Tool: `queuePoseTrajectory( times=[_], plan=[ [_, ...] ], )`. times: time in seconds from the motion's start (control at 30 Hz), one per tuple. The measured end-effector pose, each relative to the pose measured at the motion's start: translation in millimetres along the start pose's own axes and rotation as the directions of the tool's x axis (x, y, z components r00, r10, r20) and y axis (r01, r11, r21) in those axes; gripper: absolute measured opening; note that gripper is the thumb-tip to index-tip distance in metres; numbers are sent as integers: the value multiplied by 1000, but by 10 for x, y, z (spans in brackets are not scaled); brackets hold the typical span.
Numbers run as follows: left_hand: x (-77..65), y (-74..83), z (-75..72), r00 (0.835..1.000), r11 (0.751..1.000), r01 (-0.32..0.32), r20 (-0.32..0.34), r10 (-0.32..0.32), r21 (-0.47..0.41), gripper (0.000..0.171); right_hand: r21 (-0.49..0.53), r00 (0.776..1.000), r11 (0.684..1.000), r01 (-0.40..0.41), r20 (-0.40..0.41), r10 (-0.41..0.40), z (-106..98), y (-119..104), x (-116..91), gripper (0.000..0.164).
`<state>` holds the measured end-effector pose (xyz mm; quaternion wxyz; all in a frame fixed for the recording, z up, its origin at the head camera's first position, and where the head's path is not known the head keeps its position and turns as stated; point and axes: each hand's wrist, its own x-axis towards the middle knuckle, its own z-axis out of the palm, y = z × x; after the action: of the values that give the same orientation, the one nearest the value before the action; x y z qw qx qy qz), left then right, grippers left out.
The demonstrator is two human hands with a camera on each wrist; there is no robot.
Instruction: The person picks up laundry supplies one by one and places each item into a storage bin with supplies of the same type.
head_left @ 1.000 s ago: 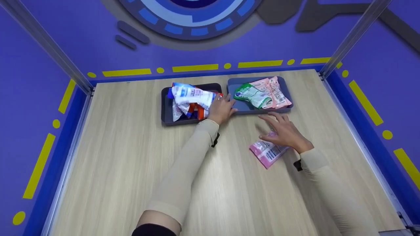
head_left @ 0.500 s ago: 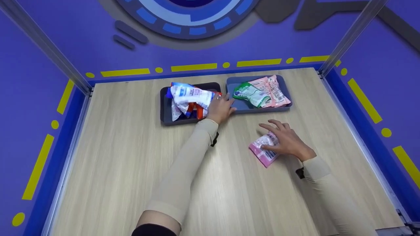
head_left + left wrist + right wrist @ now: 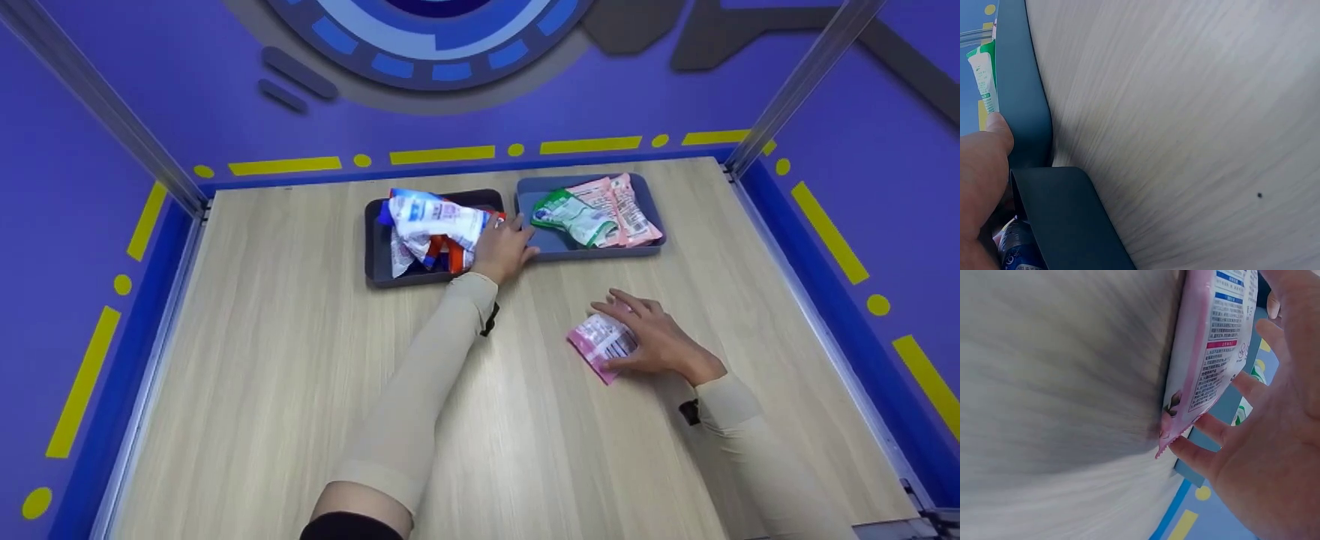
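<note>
A pink and white packet (image 3: 604, 341) lies on the table, its printed back up. My right hand (image 3: 656, 337) is spread over its right part, with fingers by the far edge and thumb by the near edge. In the right wrist view the fingers reach the edge of the packet (image 3: 1213, 354), while the palm stays apart from it. My left hand (image 3: 502, 247) rests where two trays meet, fingers loosely extended. It touches the rims of the left dark tray (image 3: 379, 277) and the right grey-blue tray (image 3: 600, 255), and holds no packet.
Several white, blue and red packets (image 3: 439, 221) are heaped in the left tray. A green and white packet (image 3: 577, 217) and pink packets (image 3: 630, 214) lie in the right tray. Purple-blue walls (image 3: 450, 127) enclose the table (image 3: 285, 375) at the back and sides.
My right hand has come down and nearer to me, from above the pink packet's far end onto its right part, thumb now at the near edge. The left hand has stayed at the trays.
</note>
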<state>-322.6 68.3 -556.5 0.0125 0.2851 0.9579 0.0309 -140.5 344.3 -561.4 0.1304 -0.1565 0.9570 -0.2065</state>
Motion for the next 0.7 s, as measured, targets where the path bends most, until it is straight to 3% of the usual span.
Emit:
queuePoseTrajectory(
  times=[0.37, 0.7],
  plan=[
    [16, -7, 24, 1000, 1000, -2, -22, 2, 28, 54, -21, 999, 1000, 0, 35, 1, 21, 0, -43, 112],
    [11, -1, 25, 1000, 999, -8, -23, 9, 33, 54, -32, 999, 999, 42, 9, -42, 28, 10, -65, 113]
  ],
)
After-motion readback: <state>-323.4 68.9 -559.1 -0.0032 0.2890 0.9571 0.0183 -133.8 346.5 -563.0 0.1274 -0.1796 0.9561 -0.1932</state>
